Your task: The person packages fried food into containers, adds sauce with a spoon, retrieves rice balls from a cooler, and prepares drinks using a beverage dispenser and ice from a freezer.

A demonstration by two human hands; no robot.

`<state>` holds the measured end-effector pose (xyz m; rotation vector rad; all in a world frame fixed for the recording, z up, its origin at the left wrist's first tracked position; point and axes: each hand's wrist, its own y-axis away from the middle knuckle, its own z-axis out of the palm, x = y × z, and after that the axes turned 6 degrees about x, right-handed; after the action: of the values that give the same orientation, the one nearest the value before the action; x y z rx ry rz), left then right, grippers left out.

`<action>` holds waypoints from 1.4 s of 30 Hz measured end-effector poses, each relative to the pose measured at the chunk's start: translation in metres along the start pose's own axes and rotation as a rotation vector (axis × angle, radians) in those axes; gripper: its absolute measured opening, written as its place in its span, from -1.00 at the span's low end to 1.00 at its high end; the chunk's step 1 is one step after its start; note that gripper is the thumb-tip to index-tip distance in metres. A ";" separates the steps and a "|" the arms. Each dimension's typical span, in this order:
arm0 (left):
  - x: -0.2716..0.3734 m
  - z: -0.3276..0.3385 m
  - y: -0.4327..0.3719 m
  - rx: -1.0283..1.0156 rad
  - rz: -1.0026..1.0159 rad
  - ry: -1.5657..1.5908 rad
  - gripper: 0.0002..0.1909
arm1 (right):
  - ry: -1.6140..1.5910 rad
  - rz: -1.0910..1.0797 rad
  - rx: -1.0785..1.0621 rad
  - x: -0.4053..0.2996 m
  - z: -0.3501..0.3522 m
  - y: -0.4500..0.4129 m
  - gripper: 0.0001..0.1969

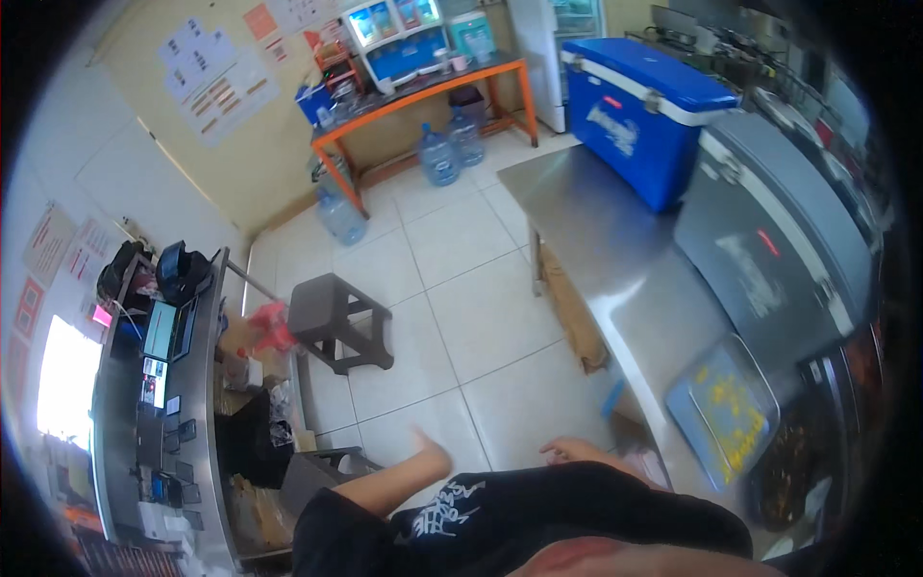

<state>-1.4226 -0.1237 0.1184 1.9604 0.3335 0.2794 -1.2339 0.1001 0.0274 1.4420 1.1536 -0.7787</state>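
Both my hands hang low in front of the black T-shirt, above the white tiled floor (pixel 447 317). My left hand (pixel 433 451) is blurred, and how its fingers are set cannot be told. Fingers of my right hand (pixel 566 451) look partly curled, close to the steel table's side. On that steel table (pixel 577 209), at the right, lies a metal tray (pixel 710 418) with yellow pieces in it. A blue cooler box (pixel 620 115) and a grey cooler box (pixel 764 238) stand shut behind the tray.
A dark plastic stool (pixel 328 310) stands on the floor left of centre. Along the left wall runs a steel counter (pixel 205 404) bearing a laptop (pixel 160 328), phones and bags. Large water bottles (pixel 438 155) stand by an orange-framed table (pixel 425 94). Boxes lie under both steel surfaces.
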 end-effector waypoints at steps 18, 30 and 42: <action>-0.542 -0.109 -0.131 0.407 -0.754 1.587 -0.41 | 0.490 -0.248 0.329 -0.309 -0.362 -0.826 -0.77; -1.103 -0.370 -0.353 0.725 -0.800 1.022 -0.41 | 0.282 -0.049 0.079 -0.356 -0.545 -1.170 -0.75; -1.625 -0.827 -0.351 1.643 -0.924 1.124 -0.38 | 0.409 -0.084 0.259 -0.461 -0.664 -1.624 -0.80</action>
<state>-3.2600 0.1357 0.0541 2.5197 2.7947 0.5404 -2.9905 0.5542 0.0430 1.8369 1.4697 -0.7295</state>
